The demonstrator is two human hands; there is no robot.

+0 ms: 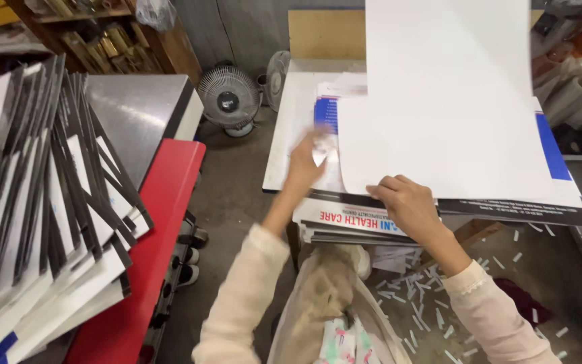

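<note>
A pile of large printed sheets (pixel 385 222) lies on a low stand in front of me, white with blue and red print. One white sheet (pixel 439 101) is lifted and curls up off the pile. My right hand (pixel 402 202) pinches the near edge of that lifted sheet. My left hand (pixel 308 158), blurred by motion, rests flat on the sheets at the pile's left side, fingers apart, holding nothing.
A fanned stack of black-and-white folded sheets (pixel 42 202) leans at the left on a red machine (pixel 149 249). A small fan (pixel 229 98) stands on the floor behind. Paper strips (pixel 432 303) litter the floor. Paper rolls (pixel 577 87) lie at the right.
</note>
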